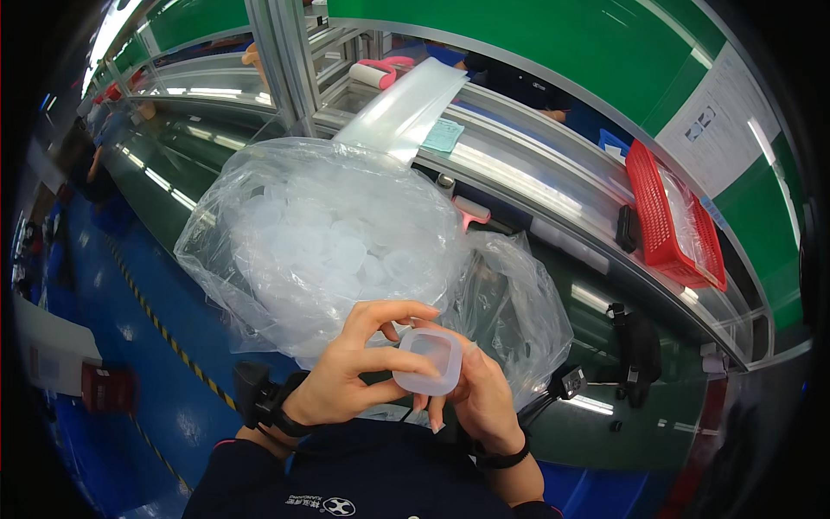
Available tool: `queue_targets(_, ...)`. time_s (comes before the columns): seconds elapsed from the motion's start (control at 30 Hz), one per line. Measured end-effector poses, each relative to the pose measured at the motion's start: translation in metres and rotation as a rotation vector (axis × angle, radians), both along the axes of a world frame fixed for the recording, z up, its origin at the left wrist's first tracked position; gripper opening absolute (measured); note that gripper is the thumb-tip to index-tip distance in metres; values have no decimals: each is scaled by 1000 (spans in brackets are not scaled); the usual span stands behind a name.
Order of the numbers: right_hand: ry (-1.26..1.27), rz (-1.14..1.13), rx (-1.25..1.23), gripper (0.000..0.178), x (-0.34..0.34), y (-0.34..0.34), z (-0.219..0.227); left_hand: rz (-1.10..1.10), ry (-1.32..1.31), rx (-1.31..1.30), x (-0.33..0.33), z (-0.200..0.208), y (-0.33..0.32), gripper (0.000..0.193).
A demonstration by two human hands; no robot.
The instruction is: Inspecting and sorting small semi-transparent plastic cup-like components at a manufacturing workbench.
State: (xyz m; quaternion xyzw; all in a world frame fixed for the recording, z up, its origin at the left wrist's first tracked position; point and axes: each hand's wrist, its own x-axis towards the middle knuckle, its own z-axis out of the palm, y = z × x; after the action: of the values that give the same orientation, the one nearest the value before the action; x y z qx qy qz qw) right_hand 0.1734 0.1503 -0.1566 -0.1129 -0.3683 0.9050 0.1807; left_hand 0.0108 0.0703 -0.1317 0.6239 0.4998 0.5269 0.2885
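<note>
Between my two hands is a small translucent white plastic cup [438, 386], square with rounded corners, its open side tipped up toward me. My left hand [359, 363] has its fingers bent around the cup's left side, one finger reaching to the rim. Cupped about the right side and underneath, my right hand [486, 400] grips it too; some of its fingers are hidden behind the cup. Just beyond my hands, a large clear plastic bag [207, 251] lies open, filled with many similar translucent white pieces [346, 251].
A second crumpled clear bag [527, 303] lies right of the full one. Behind stand a metal-framed shelf [536, 173] with a plastic film sheet [402, 108], a red basket [661, 212] and a pink-handled roller [471, 210]. A black bag-like item [637, 350] rests on the dark green bench [596, 441].
</note>
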Motion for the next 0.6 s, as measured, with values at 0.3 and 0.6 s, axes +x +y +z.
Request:
queue_targets(0.3,-1,-375,89,50,15,-14,22,269,-738,87,35,16,-2,28)
queue_targets(0.6,60,-500,175,55,41,-33,27,-128,-318,-190,29,13,-7,78)
